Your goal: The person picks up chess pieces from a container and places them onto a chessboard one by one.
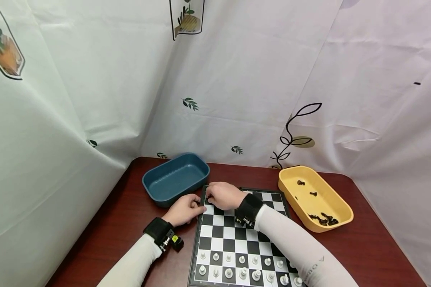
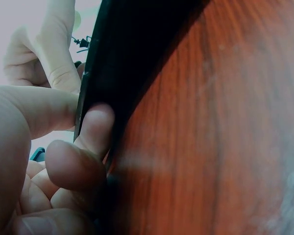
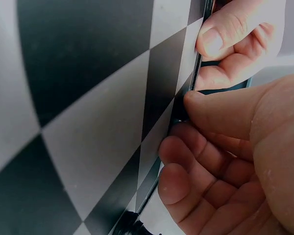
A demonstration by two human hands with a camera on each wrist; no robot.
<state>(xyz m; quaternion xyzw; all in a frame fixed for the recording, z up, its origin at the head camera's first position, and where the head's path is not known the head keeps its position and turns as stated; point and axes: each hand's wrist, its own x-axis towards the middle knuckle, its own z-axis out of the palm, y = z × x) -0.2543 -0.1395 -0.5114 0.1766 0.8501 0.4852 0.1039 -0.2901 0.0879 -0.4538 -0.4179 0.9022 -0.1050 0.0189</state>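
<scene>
A black-and-white chessboard (image 1: 217, 232) lies on the table, white chess pieces (image 1: 228, 273) standing in two rows along its near side. My left hand (image 1: 184, 210) holds the board's left edge near the far corner, thumb on top and fingers (image 2: 95, 129) at the side. Reaching across the board, my right hand (image 1: 225, 195) is at the far left corner. Its thumb and fingers pinch a small black chess piece (image 3: 179, 113), mostly hidden by them. Another black chess piece (image 3: 130, 225) stands at the board's far edge in the right wrist view.
To the board's right is a yellow tray (image 1: 294, 195) with several black pieces lying in it. A blue tray (image 1: 158, 195) sits beyond my left hand. White patterned cloth (image 1: 237, 99) hangs behind the dark red table (image 1: 377, 255).
</scene>
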